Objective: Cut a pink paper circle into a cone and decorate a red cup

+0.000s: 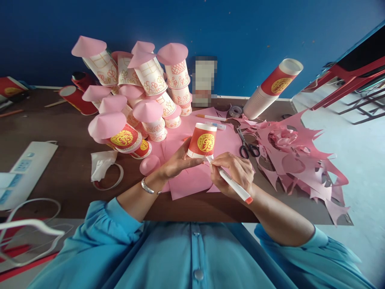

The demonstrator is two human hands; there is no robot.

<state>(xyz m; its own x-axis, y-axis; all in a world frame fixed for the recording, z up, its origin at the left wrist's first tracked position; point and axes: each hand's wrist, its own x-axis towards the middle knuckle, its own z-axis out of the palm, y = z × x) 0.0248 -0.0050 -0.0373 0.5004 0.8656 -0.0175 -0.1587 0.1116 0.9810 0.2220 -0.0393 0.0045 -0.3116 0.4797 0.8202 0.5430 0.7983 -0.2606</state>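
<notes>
A red paper cup (202,141) with a gold emblem and white bands is held upside down in my left hand (177,160), whose fingers wrap its left side and lower edge. My right hand (233,172) grips a white marker pen (234,185) with an orange end. The pen's tip meets the cup's lower white band. Pink paper sheets (192,180) lie beneath both hands. Left of the cup stand several paper-cup towers (153,76) with pink cone roofs and orange drawings of flowers and windows. A small pink cone (150,164) rests by my left wrist.
Black-handled scissors (248,148) lie right of the cup, beside pink paper scraps (294,156). Behind are a tape roll (235,111), another marker (211,117) and a tall leaning cup stack (270,90). A larger tape roll (112,180) and a white power strip (30,172) are at left.
</notes>
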